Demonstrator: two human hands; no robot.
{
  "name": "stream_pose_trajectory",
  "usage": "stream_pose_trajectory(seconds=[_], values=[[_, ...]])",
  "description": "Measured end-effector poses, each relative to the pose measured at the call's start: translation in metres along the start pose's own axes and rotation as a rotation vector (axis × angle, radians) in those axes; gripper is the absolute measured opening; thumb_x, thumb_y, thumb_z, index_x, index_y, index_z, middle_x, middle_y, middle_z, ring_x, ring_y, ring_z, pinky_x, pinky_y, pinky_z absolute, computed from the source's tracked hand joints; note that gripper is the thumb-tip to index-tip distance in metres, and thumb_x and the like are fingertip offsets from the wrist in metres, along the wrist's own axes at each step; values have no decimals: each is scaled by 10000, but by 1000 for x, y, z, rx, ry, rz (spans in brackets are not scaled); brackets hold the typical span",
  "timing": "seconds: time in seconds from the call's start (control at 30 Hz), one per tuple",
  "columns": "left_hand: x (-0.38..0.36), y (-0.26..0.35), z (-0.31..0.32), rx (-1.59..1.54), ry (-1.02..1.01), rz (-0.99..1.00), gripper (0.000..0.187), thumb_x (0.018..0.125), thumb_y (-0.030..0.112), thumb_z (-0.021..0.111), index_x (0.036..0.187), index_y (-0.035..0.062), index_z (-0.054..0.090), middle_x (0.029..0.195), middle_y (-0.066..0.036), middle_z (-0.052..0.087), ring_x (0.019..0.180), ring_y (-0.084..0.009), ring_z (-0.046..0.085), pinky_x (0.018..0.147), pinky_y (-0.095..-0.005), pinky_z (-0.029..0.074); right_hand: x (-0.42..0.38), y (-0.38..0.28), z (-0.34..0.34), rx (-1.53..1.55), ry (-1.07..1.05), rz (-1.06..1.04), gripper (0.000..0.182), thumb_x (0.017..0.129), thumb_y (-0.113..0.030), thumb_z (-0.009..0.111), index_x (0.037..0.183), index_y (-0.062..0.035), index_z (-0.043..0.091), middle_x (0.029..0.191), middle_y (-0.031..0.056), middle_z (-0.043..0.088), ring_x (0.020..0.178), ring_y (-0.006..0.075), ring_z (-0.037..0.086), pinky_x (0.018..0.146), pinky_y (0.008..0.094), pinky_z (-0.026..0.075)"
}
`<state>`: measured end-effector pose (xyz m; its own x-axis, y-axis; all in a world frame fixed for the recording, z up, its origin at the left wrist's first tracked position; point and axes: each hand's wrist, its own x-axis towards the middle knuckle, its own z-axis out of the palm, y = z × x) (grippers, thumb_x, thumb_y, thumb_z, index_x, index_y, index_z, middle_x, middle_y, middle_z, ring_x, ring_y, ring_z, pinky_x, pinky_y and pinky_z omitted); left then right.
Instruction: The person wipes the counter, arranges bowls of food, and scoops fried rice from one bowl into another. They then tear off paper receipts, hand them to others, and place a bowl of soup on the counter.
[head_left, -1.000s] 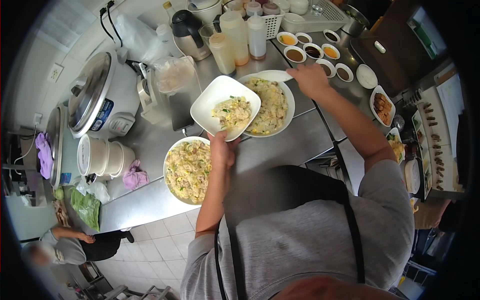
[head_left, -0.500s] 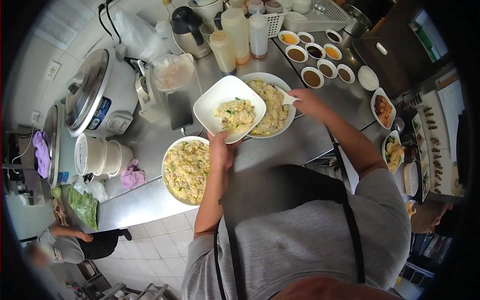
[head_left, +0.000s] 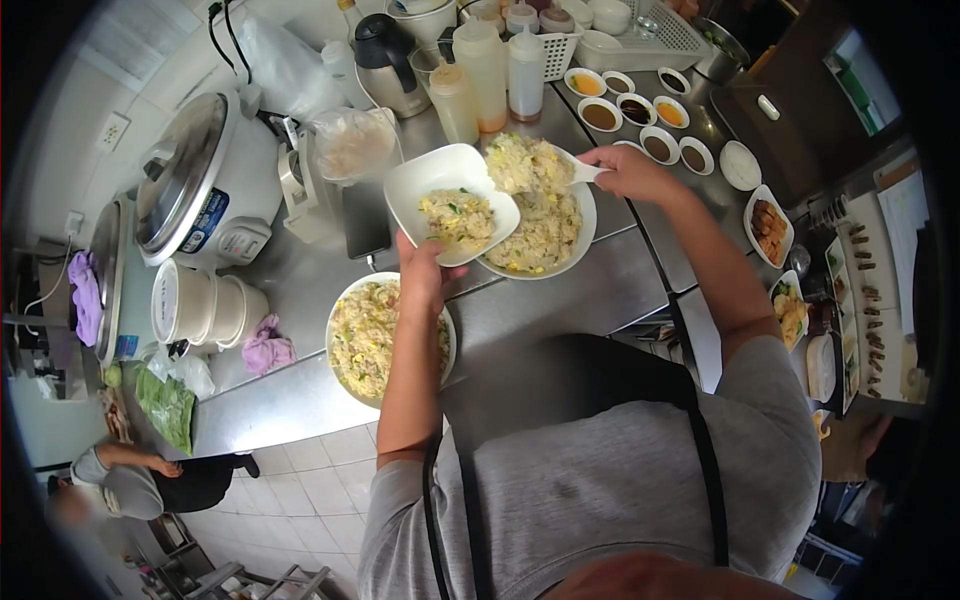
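My left hand (head_left: 424,268) grips the near rim of a square white bowl (head_left: 408,190), which is tilted and holds a small portion of fried rice (head_left: 458,215). In my right hand (head_left: 628,172) is a white rice paddle (head_left: 588,172). A large heap of fried rice (head_left: 525,163) sits on its blade, level with the bowl's right edge. Under the paddle stands a round white bowl (head_left: 590,225) with more fried rice in it. Another round bowl (head_left: 451,345), full of fried rice, rests on the counter beside my left forearm.
A rice cooker (head_left: 205,185) and stacked white tubs (head_left: 208,305) stand on the left. Squeeze bottles (head_left: 480,75) and a thermos jug (head_left: 385,65) line the back. Several sauce dishes (head_left: 655,145) sit at the back right. Another person (head_left: 130,480) is at lower left.
My right hand has lifted the paddle out of the round bowl, now loaded with fried rice. The square bowl has shifted slightly and tilted toward the paddle.
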<state>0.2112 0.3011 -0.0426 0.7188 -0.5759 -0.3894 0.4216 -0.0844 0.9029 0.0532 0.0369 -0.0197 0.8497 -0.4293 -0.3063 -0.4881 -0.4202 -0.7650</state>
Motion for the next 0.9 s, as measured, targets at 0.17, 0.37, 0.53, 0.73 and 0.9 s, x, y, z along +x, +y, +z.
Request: stream_pose_trajectory(seconds=[0.17, 0.37, 0.53, 0.73, 0.9], values=[[6, -12, 13, -146, -156, -49, 475, 711, 91, 397, 1158, 92, 235, 1060, -151, 461, 769, -235, 578, 453, -261, 506, 8, -14, 20, -316, 299, -345, 379, 706, -57, 466, 1075, -118, 527, 738, 87, 565, 599, 192, 546, 539, 293, 427], [7, -18, 31, -242, -218, -57, 504, 711, 101, 368, 1196, 78, 232, 1020, -188, 499, 677, -291, 599, 464, -280, 519, -33, -39, 89, -898, 618, -478, 373, 712, -76, 462, 1074, -155, 499, 757, 103, 526, 676, 229, 561, 580, 340, 426], [5, -28, 25, -220, -173, -53, 507, 702, 61, 376, 1179, 75, 204, 1070, -150, 444, 826, -240, 553, 567, -301, 494, -50, -53, 85, -869, 643, -366, 331, 704, -94, 471, 1027, -148, 519, 770, 84, 548, 655, 233, 565, 582, 342, 429], [13, -49, 26, -298, 26, 222, 640, 673, 17, 376, 1271, 56, 150, 1223, -131, 343, 1127, -236, 352, 927, -347, 289, -94, -81, 29, -993, 328, 69, 272, 691, -58, 456, 942, -81, 556, 696, 88, 583, 657, 253, 586, 586, 377, 454], [20, -50, 38, -458, 65, 356, 641, 668, 6, 394, 1264, 51, 162, 1235, -135, 325, 1137, -237, 338, 953, -335, 256, -95, -84, 32, -1044, 80, 252, 174, 683, -74, 461, 789, -47, 597, 685, 123, 596, 670, 274, 593, 593, 386, 457]])
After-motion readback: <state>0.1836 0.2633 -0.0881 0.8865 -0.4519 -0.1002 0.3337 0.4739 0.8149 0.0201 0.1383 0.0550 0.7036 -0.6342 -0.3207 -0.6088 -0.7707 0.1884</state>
